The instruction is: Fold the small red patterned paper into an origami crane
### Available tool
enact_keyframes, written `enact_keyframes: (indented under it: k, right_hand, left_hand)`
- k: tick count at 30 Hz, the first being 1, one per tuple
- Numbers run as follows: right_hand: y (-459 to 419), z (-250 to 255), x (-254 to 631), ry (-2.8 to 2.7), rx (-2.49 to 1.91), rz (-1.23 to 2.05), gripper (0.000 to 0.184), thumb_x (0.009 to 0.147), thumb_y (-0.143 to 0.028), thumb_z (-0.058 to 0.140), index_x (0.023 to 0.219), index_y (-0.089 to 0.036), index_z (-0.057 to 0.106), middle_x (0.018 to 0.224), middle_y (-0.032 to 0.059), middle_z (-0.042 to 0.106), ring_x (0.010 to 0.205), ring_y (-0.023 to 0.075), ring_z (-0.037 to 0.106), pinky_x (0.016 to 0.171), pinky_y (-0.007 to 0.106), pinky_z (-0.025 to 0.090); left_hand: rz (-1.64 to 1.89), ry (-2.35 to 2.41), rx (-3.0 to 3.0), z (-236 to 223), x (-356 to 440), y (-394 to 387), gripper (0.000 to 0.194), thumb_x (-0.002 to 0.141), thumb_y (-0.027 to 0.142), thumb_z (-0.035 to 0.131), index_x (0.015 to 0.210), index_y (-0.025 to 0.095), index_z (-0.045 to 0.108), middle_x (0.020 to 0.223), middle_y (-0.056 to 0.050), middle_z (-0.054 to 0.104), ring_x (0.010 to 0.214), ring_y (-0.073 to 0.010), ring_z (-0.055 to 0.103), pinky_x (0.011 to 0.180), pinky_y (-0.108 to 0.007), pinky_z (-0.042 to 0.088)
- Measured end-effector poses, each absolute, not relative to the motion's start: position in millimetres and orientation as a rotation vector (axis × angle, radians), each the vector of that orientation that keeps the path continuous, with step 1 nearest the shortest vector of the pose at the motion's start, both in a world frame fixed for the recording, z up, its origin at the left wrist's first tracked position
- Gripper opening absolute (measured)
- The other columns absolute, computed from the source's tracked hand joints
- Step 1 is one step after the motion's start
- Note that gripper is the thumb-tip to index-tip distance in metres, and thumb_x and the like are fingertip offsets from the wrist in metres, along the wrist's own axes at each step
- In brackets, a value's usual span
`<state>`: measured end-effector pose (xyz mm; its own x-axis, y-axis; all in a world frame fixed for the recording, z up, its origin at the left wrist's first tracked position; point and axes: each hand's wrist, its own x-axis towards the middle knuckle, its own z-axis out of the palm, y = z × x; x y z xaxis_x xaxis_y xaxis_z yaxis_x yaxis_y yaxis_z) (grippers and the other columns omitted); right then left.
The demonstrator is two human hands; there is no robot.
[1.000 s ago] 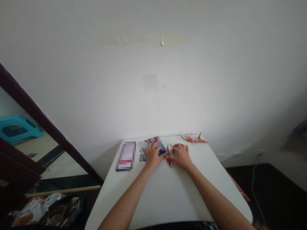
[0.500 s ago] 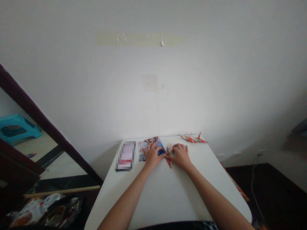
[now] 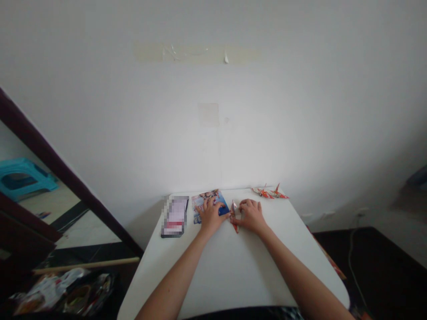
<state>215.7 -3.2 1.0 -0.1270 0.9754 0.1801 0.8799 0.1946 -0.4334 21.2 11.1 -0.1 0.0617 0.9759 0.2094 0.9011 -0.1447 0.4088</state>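
Observation:
A narrow, pointed piece of folded paper (image 3: 234, 206), red and white, lies on the white table between my hands. My right hand (image 3: 251, 216) is beside it, fingers curled and thumb pressed on its lower part, which hides some of the folds. My left hand (image 3: 212, 215) rests with fingers spread over a colourful printed sheet (image 3: 224, 210), mostly blue. Its thumb reaches to the left edge of the folded paper. Two folded paper figures (image 3: 271, 194), orange-red and white with upright points, stand at the table's far right corner.
A phone (image 3: 175, 217), blurred out, lies left of the printed sheet on the white table (image 3: 227, 275). The wall (image 3: 213, 151) rises right behind the table's far edge. To the left are a mirror (image 3: 83, 213) reflecting a blue stool and some plastic bags (image 3: 56, 289) on the floor.
The folded paper looks slightly narrower, with its sides drawn together under the right thumb. Both hands have barely shifted.

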Motion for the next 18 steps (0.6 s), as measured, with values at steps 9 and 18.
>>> enact_keyframes:
  k: [9, 18]
  right_hand:
    - [-11.1, 7.2, 228.1, -2.177, -1.631, 0.403, 0.062, 0.060, -0.060, 0.084, 0.107, -0.026, 0.065, 0.137, 0.0099, 0.056, 0.137, 0.0349, 0.042, 0.119, 0.069, 0.012]
    - [-14.0, 7.2, 235.9, -2.275, -1.592, 0.447, 0.073, 0.058, -0.061, 0.084, 0.118, -0.027, 0.061, 0.143, 0.0112, 0.051, 0.141, 0.0344, 0.040, 0.120, 0.071, 0.011]
  left_hand:
    - [0.625, 1.931, 2.157, -0.6, 20.5, 11.3, 0.033, 0.082, 0.056, 0.071, 0.108, 0.035, 0.073, 0.156, -0.006, 0.045, 0.150, -0.0382, 0.028, 0.113, -0.082, 0.010]
    - [0.636, 1.922, 2.152, 0.9, 20.2, 10.0, 0.034, 0.080, 0.054, 0.074, 0.107, 0.034, 0.073, 0.156, -0.006, 0.045, 0.150, -0.0382, 0.027, 0.114, -0.081, 0.009]
